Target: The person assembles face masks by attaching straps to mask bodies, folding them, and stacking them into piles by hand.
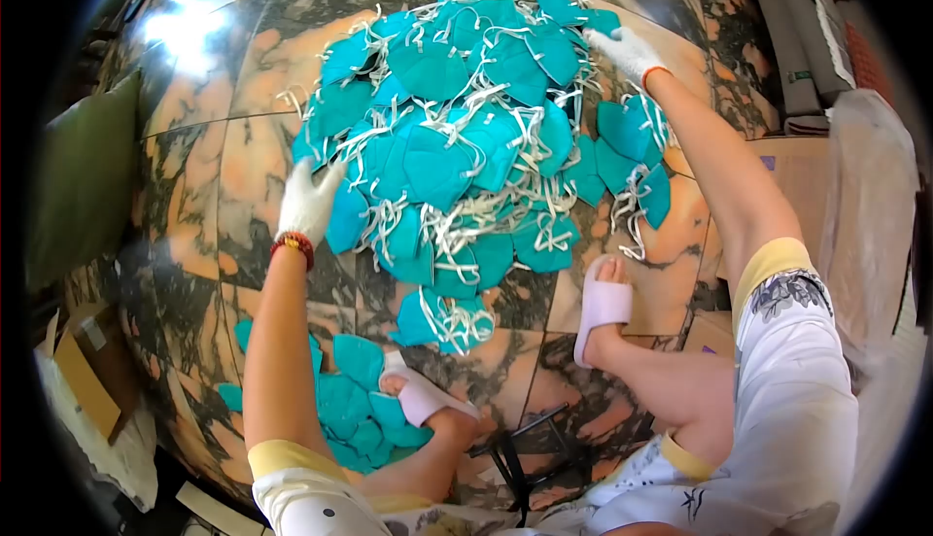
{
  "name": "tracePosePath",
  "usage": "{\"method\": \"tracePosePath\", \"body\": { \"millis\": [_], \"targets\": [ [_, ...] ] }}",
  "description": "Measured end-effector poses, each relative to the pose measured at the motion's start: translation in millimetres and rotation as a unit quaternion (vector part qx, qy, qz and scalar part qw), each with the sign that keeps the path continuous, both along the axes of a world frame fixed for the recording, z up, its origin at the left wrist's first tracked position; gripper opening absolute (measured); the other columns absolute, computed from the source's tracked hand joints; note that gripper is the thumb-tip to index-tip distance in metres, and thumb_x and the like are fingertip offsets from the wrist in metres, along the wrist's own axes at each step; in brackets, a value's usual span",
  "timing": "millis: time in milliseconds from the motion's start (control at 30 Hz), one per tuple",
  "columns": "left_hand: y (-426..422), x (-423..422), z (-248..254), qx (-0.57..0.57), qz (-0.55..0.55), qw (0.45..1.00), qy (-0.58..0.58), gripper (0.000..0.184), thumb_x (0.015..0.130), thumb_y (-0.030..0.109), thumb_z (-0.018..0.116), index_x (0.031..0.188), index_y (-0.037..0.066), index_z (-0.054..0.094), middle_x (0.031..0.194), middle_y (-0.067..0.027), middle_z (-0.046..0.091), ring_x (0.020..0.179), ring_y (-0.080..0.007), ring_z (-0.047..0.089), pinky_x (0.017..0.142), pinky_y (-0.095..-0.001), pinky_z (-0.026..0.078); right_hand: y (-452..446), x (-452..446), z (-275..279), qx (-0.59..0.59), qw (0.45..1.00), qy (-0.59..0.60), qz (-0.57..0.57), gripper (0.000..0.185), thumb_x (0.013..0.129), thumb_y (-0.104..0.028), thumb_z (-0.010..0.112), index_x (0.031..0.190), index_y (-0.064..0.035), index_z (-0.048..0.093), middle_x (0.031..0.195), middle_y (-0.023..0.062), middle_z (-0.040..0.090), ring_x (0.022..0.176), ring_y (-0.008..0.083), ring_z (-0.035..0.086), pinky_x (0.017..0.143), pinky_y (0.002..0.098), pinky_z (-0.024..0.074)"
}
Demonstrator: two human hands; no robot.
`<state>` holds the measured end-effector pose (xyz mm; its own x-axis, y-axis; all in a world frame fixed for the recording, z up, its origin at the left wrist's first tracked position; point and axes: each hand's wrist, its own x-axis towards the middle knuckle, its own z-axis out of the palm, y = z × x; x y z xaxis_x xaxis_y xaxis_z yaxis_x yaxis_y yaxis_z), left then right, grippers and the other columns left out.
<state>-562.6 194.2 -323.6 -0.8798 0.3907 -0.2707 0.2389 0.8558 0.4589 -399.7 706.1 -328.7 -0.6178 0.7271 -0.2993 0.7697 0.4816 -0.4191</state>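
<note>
A broad, loose pile of teal cup-shaped fabric face masks with thin white straps (437, 167) covers the middle of the scene. The masks overlap at many angles, smooth outer faces mostly up, and the straps curl and tangle over them, thickest toward the near half. A few masks spread out on the right side of the pile.

The left hand, in a white knitted glove (309, 204), is at the pile's left edge, thumb and fingers spread apart. The right hand, in a matching glove (627, 52), reaches its far right edge, fingertips at the masks; whether they grip one, I cannot tell. The hands are well apart.

Bare polished marble floor in peach and black (185, 225) lies left of the pile, with a narrower strip on the right.

A smaller heap of teal masks (345, 414) lies near left, beside a foot in a pale pink slipper (432, 402). The other pink-slippered foot (604, 308) stands close to the pile's near right edge. A black metal-legged stool (522, 453) is between the legs. An olive-green cushion (83, 186) bounds the far left; a brown cardboard box (792, 172) stands right.
</note>
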Motion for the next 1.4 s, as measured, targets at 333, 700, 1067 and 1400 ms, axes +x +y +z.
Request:
{"method": "tracePosePath", "body": {
  "millis": [333,700,1067,1400],
  "targets": [
    [121,-170,-120,0.117,0.013,0.992,0.054,0.097,0.085,0.073,0.051,0.147,-0.001,0.044,0.150,-0.0285,0.043,0.138,-0.0395,0.044,0.113,-0.0450,0.036,43,-132,-112,-0.061,0.983,0.103,0.139,0.078,0.086,-0.069,0.058,0.142,-0.0148,0.054,0.141,0.0246,0.054,0.121,0.0414,0.058,0.105,0.0469,0.0458],
    [135,-45,-168,-0.006,-0.166,0.971,0.171,0.060,0.086,0.038,0.062,0.140,0.014,0.054,0.151,-0.0141,0.046,0.135,-0.0370,0.047,0.110,-0.0471,0.041,-67,-84,-135,0.129,0.956,-0.119,0.237,0.071,0.082,-0.063,0.059,0.146,-0.0367,0.045,0.143,0.0199,0.045,0.130,0.0473,0.046,0.102,0.0559,0.0462],
    [20,171,-122,-0.064,-0.195,0.977,0.062,0.074,0.085,0.052,0.066,0.147,0.017,0.045,0.154,-0.0127,0.040,0.138,-0.0380,0.038,0.106,-0.0669,0.030,-142,90,-28,-0.204,0.803,-0.248,0.503,0.086,0.080,-0.059,0.070,0.145,-0.0074,0.048,0.135,0.0290,0.054,0.127,0.0424,0.053,0.103,0.0559,0.0434],
    [11,214,-176,-0.063,-0.140,0.968,0.197,0.084,0.064,0.035,0.082,0.141,0.028,0.048,0.154,-0.0014,0.041,0.137,-0.0309,0.041,0.116,-0.0634,0.025,154,-46,-141,0.165,0.971,0.041,0.170,0.043,0.087,-0.047,0.062,0.103,-0.0081,0.071,0.100,0.0187,0.071,0.089,0.0328,0.069,0.078,0.0420,0.0534]
  ]
}}
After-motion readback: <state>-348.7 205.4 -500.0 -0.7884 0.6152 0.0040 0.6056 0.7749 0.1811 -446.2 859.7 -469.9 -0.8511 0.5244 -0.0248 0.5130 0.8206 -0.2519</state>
